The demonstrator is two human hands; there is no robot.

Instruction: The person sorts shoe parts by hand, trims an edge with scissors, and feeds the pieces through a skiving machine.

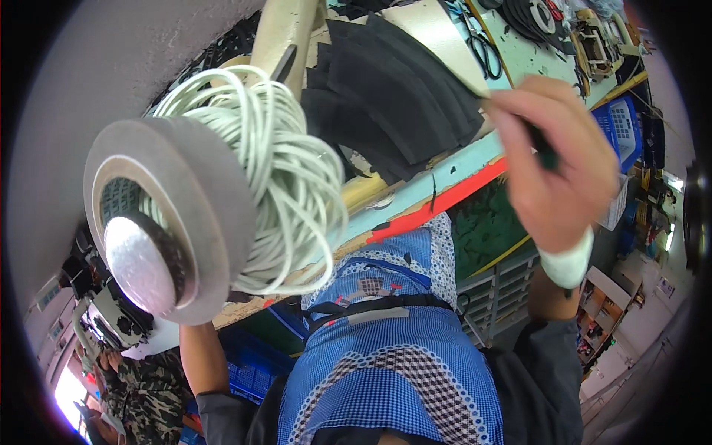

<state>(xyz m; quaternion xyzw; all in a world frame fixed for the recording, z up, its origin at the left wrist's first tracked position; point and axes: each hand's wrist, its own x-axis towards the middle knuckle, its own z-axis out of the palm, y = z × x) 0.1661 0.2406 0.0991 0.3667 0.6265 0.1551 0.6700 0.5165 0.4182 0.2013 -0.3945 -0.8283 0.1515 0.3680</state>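
Observation:
My right hand [560, 163] is raised over the right side of the bench. Its thumb and forefinger are pinched together and the other fingers curl in. Something dark shows inside the palm, too blurred to name. Below and left of the fingertips lies a stack of curved black fabric pieces [400, 93]. My left forearm [202, 356] goes up behind a big grey handwheel [204, 215], which hides the left hand. A thick bundle of white cord [274, 170] hangs beside the wheel, in front of a cream machine arm [285, 37].
Black-handled scissors [486, 55] lie at the back of the bench, whose front edge [437, 200] is red and pale blue. A blue basket [621, 130] stands at the right. Another person in camouflage clothing [152, 393] is at the lower left, near another machine [115, 315].

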